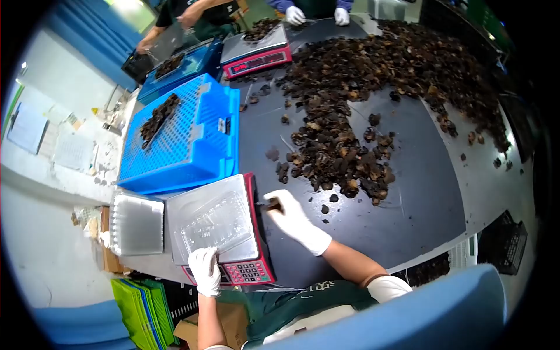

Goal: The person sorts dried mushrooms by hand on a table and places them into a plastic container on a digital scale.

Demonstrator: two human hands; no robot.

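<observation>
A clear plastic tray (214, 224) lies on the metal plate of a red scale (252, 217). My left hand (205, 270), in a white glove, is closed on the tray's near edge, above the scale's keypad. To the right of the scale, my gloved right hand (291, 219) is raised over the dark tabletop (417, 192), its fingers pinched round a small dark piece. Beyond it spreads a large heap of dark brown, curled dried pieces (335, 140), with a few loose ones near its front edge.
A blue crate (219, 137) behind the scale bears a filled tray (158, 121). Stacked clear trays (137, 224) stand at the left. Farther back are a second red scale (256, 61) and two people, one with white gloves (295, 16). A black basket (506, 242) is at the right.
</observation>
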